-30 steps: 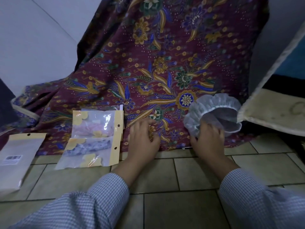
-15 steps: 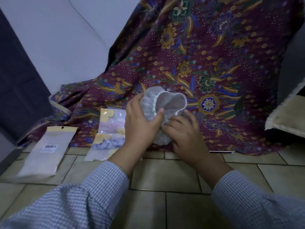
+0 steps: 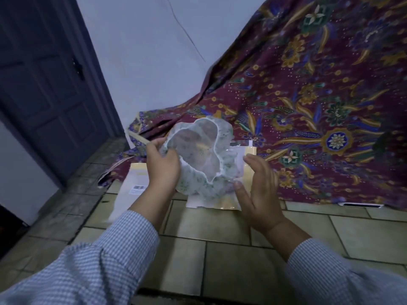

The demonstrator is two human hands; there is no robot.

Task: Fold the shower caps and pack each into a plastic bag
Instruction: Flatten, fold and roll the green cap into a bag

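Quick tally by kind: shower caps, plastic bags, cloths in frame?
Shower cap: 1, held up by the left hand
Plastic bags: 2, one with a barcode, one yellow-edged
Batik cloth: 1
Total: 4

bare tiled floor [image 3: 220, 256] open near the sleeves, plastic bags [image 3: 132, 183] and draped cloth [image 3: 319, 117] blocking beyond

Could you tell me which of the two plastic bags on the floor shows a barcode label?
The plain whitish bag left of the left hand shows it. The yellow-edged bag lies mostly hidden behind the shower cap; no label is visible there.
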